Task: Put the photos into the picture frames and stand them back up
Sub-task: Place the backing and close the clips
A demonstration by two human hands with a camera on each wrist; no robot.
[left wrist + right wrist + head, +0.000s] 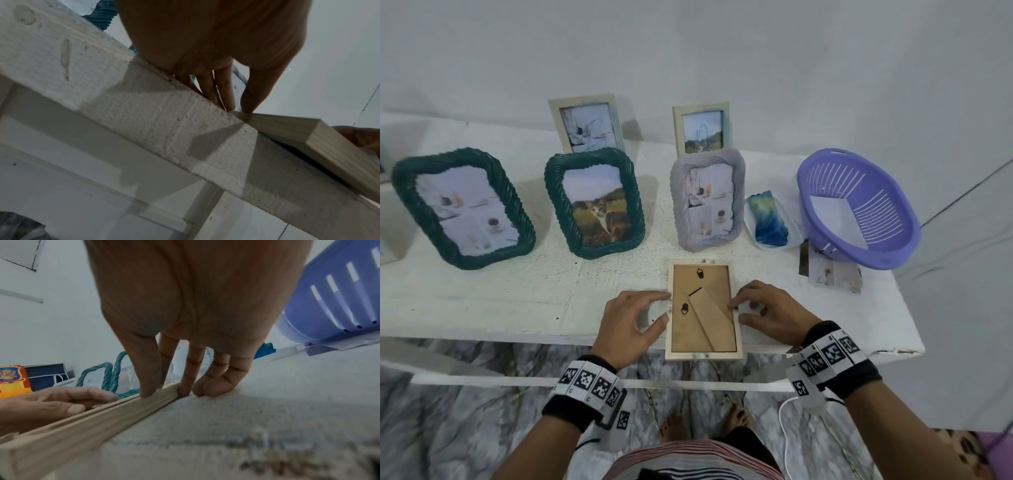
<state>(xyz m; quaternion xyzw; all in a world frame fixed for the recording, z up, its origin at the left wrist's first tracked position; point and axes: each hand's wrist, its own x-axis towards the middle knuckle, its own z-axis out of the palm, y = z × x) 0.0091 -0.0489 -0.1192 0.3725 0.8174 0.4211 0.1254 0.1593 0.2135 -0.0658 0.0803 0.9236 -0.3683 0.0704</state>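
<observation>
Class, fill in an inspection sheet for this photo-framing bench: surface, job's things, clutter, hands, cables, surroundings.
Surface: white table, rough paint.
Job's things: wooden frame face down, overhanging the near edge; five framed photos standing behind, among them a green frame.
Clutter: purple basket holding a white sheet; blue-green block on a white tray.
Hands: left hand and right hand touch the frame's side rails.
Cables: white cable below the right wrist.
Surroundings: white wall, marbled floor.
</observation>
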